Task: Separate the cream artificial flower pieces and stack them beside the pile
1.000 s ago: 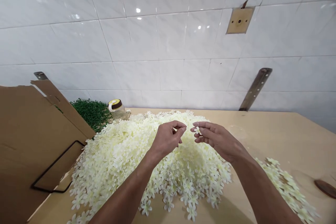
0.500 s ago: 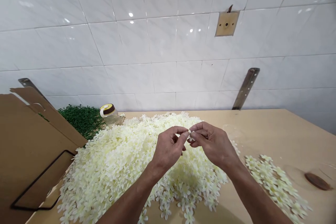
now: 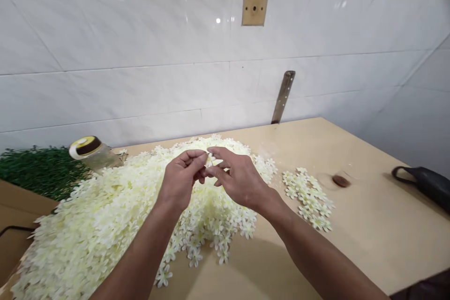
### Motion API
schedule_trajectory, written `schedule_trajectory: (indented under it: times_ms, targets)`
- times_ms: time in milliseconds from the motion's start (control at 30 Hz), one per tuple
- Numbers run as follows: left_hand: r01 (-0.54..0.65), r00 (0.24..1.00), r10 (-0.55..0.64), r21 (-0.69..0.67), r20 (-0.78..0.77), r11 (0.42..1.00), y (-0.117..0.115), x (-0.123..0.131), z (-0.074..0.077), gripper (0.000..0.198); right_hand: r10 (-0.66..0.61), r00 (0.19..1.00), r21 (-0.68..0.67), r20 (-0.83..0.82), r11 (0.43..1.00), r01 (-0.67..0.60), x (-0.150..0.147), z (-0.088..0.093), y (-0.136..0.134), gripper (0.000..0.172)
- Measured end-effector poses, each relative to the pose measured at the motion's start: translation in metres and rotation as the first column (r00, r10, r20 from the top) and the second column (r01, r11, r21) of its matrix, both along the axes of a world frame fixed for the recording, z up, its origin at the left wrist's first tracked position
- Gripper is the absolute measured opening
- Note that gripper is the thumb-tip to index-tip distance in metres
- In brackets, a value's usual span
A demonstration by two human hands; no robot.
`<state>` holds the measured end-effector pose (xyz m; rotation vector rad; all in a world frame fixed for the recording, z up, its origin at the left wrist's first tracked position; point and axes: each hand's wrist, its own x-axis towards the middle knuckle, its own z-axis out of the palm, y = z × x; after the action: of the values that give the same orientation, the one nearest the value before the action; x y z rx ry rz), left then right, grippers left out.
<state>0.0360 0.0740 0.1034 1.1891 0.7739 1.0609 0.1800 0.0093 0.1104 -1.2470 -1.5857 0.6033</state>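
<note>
My left hand (image 3: 183, 179) and my right hand (image 3: 235, 178) meet above a big heap of cream-white fabric flowers (image 3: 105, 220) on a light wooden table (image 3: 369, 225). Both pinch the same small white flower (image 3: 210, 159) between thumb and fingertips. My right hand's other fingers are spread a little. A smaller patch of loose flowers (image 3: 309, 194) lies flat on the table to the right of my hands.
A clear jar with a brown and white lid (image 3: 87, 152) lies tilted at the back of the heap, beside green artificial grass (image 3: 38, 171). Brown cardboard (image 3: 14, 225) is at the left edge. A black strap or bag (image 3: 425, 180) lies far right. White tiled wall behind.
My two hands came together from slightly apart and now pinch one flower jointly. The view swung right, bringing in the black strap and pushing the cardboard box mostly out of view.
</note>
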Motion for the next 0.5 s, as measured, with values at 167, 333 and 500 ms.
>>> schedule_trajectory:
  times_ms: [167, 333, 500]
  targets:
    - [0.136, 0.988, -0.113, -0.235, 0.11, 0.963, 0.001, 0.001, 0.003, 0.025, -0.007, 0.997, 0.004, -0.074, 1.0, 0.007, 0.008, 0.002, 0.001, 0.034]
    - [0.131, 0.98, -0.084, -0.267, 0.181, 0.955, -0.002, 0.009, -0.004, 0.025, 0.021, 0.978, -0.079, -0.209, 0.996, -0.038, 0.012, 0.0, 0.004, 0.045]
    - [0.119, 0.972, -0.053, -0.283, 0.231, 0.952, -0.001, 0.013, -0.014, 0.022, 0.044, 0.91, -0.142, -0.412, 0.984, -0.112, 0.01, -0.008, 0.015, 0.042]
